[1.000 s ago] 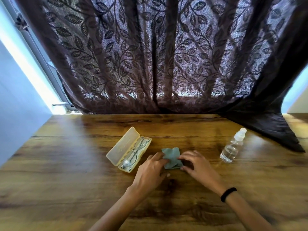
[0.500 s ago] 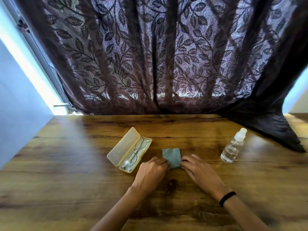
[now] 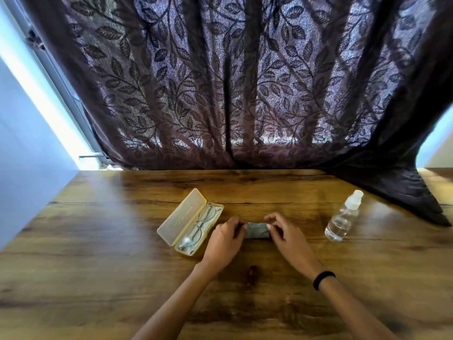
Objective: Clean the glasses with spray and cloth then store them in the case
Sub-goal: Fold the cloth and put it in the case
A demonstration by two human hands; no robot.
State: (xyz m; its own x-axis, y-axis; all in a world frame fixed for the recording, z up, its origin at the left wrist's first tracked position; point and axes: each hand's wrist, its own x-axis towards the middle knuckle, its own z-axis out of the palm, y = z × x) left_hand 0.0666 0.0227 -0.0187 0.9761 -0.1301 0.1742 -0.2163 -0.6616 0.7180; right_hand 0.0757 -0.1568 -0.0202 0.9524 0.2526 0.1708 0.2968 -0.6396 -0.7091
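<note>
A pale yellow glasses case lies open on the wooden table, its lid to the left. Thin-framed glasses rest inside its tray. Just right of the case a small grey-green cloth sits folded into a narrow strip. My left hand pinches the cloth's left end and my right hand pinches its right end. A clear spray bottle with a white cap stands to the right, apart from both hands.
A dark leaf-patterned curtain hangs along the table's far edge and drapes onto the far right corner. A pale wall runs along the table's left side. A black band circles my right wrist.
The cloth was a loose square a second ago; both hands have folded it into a narrower strip and shifted slightly away from me.
</note>
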